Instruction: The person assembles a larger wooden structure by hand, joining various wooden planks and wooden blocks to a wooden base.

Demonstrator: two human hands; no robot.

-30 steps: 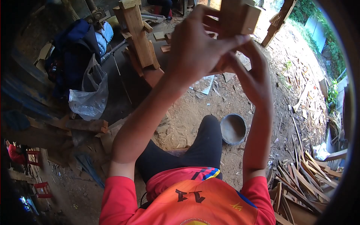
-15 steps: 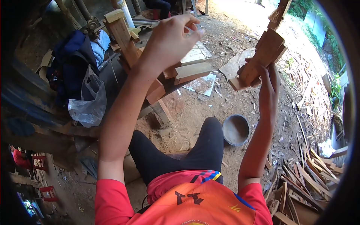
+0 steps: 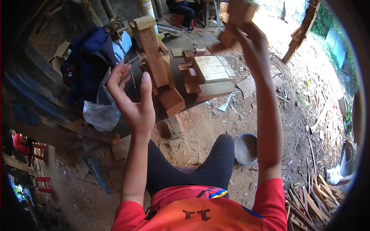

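Note:
High at the upper right, my right hand (image 3: 252, 44) is closed around a wooden block (image 3: 239, 14), slightly blurred, with smaller wood pieces along its sides. My left hand (image 3: 135, 109) is empty, thumb and fingers spread. It hovers in front of a long upright wooden piece (image 3: 152, 57) on the dark workbench (image 3: 133, 86). A reddish wood block (image 3: 172, 101) sits at the foot of that piece. To its right on the bench lie a pale, wide block (image 3: 214, 68) and a lighter wood bar (image 3: 216, 91).
A round bowl (image 3: 245, 149) stands on the dirt floor by my right knee. A clear plastic bag (image 3: 101, 114) and a dark blue bag (image 3: 86, 54) are at the left. Wood scraps (image 3: 314, 202) pile up at lower right. Another person (image 3: 184, 11) sits at the back.
My right hand has lifted the wooden block up and to the left. My left hand has dropped down and left, its fingers spreading wider. The view has shifted, showing more of the bench.

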